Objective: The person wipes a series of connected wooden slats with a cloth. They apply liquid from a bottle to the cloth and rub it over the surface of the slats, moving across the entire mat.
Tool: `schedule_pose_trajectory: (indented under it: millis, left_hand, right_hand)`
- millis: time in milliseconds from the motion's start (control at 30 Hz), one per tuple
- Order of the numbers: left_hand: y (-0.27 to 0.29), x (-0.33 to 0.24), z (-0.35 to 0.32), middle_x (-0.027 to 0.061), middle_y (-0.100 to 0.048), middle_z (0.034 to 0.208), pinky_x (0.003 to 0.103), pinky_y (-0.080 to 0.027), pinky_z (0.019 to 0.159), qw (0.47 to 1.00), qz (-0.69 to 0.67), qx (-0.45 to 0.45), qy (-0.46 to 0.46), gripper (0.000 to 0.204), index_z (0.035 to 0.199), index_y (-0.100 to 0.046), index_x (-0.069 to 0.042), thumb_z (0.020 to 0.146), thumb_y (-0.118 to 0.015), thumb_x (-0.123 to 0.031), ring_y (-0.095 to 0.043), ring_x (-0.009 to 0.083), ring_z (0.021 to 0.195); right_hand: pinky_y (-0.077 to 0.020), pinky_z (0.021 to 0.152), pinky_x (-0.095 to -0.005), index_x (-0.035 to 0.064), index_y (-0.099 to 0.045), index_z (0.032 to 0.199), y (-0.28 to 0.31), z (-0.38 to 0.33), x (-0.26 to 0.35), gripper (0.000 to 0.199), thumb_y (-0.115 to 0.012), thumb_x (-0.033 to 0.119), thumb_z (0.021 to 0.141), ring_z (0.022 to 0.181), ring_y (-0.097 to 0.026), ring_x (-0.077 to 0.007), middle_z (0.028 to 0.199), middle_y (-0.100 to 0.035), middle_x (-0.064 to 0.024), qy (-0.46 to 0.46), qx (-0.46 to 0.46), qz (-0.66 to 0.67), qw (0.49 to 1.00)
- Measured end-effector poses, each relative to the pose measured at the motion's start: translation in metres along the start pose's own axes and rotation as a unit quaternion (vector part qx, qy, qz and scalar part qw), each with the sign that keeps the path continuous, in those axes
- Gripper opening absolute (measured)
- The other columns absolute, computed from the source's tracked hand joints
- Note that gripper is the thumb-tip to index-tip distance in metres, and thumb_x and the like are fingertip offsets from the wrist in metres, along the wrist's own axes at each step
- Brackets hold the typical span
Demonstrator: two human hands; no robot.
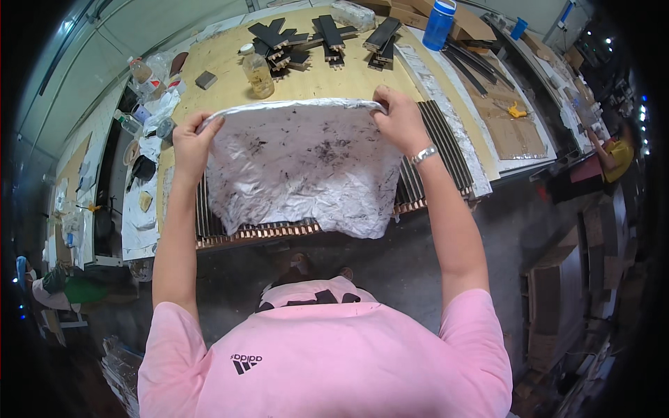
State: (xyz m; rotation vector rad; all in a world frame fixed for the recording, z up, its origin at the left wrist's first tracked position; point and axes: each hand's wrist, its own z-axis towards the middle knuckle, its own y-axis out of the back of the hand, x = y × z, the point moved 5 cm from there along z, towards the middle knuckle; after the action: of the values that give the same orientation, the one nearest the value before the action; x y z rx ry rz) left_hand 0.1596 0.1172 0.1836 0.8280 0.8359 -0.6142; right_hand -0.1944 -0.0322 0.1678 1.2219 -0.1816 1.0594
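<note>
Cloth (300, 157), pale and smeared with dark smudges, hangs stretched between the person's two hands in the head view, its top edge nearly level and its lower edge crumpled and uneven. The left hand (191, 139) pinches the upper left corner between thumb and fingers; the right hand (399, 122) pinches the upper right corner the same way, with a silvery band (423, 154) around that wrist. Behind and below the cloth, dark strips (440, 150) lie side by side along the near edge of the table (306, 78), their light ends facing the person; whether the cloth touches them is hard to tell from this angle. Just beyond its top edge stands a clear bottle (259, 76) with some yellowish liquid, and a small grey block (205, 80) lies to the left of it. Farther back, short dark pieces (275, 38) are heaped in loose, crossed piles. A blue bottle (439, 26) stands at the far right, near some long dark bars (465, 66). A yellow tool (516, 110), its kind unclear, rests on a sheet of cardboard (516, 138). Clear plastic bottles (145, 80) sit among clutter on the left.
</note>
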Motion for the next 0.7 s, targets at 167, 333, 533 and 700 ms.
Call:
schedule_pose_trajectory:
  millis: [167,333,533,700]
  left_hand:
    - [-0.007,0.008,-0.059,0.0045,-0.068,0.077,0.026,-0.045,0.062,0.986,0.121,0.101,-0.053,0.014,0.091,-0.073,0.001,0.082,-0.077,-0.009,-0.059,0.0095,0.067]
    - [-0.01,0.07,-0.133,0.0108,-0.07,0.082,0.031,-0.05,0.065,0.931,0.143,0.32,0.105,0.018,0.091,-0.074,0.001,0.076,-0.079,-0.008,-0.066,0.0195,0.072]
    - [-0.018,0.057,-0.123,0.0143,-0.072,0.097,0.036,-0.052,0.083,0.939,0.21,0.256,0.097,0.029,0.102,-0.072,0.0,0.078,-0.078,-0.015,-0.068,0.0284,0.091]
    - [-0.062,0.044,-0.113,0.0148,-0.068,0.108,0.042,-0.047,0.096,0.925,0.301,0.171,-0.158,0.044,0.116,-0.068,-0.006,0.075,-0.08,-0.017,-0.061,0.0326,0.109]
  right_hand:
    - [-0.0494,0.067,-0.0385,0.0025,-0.06,0.085,-0.006,-0.079,0.0,0.016,-0.064,-0.003,0.071,0.07,-0.059,-0.0305,0.074,-0.058,-0.0137,0.103,0.034,-0.024,0.994]
    - [-0.052,0.075,-0.0463,0.0047,-0.065,0.081,-0.066,-0.171,-0.018,0.006,-0.066,0.008,0.076,0.083,-0.066,-0.0351,0.083,-0.066,-0.0142,0.105,0.313,-0.03,0.943]
    - [-0.0524,0.076,-0.0452,0.0037,-0.068,0.086,-0.063,-0.165,-0.013,0.014,-0.071,0.015,0.078,0.083,-0.066,-0.0339,0.082,-0.066,-0.0126,-0.014,0.305,0.013,0.952]
    - [-0.0535,0.077,-0.0433,0.0057,-0.068,0.1,-0.103,-0.147,0.009,0.026,-0.073,0.019,0.079,0.087,-0.066,-0.0324,0.092,-0.064,-0.012,0.031,0.208,-0.01,0.978]
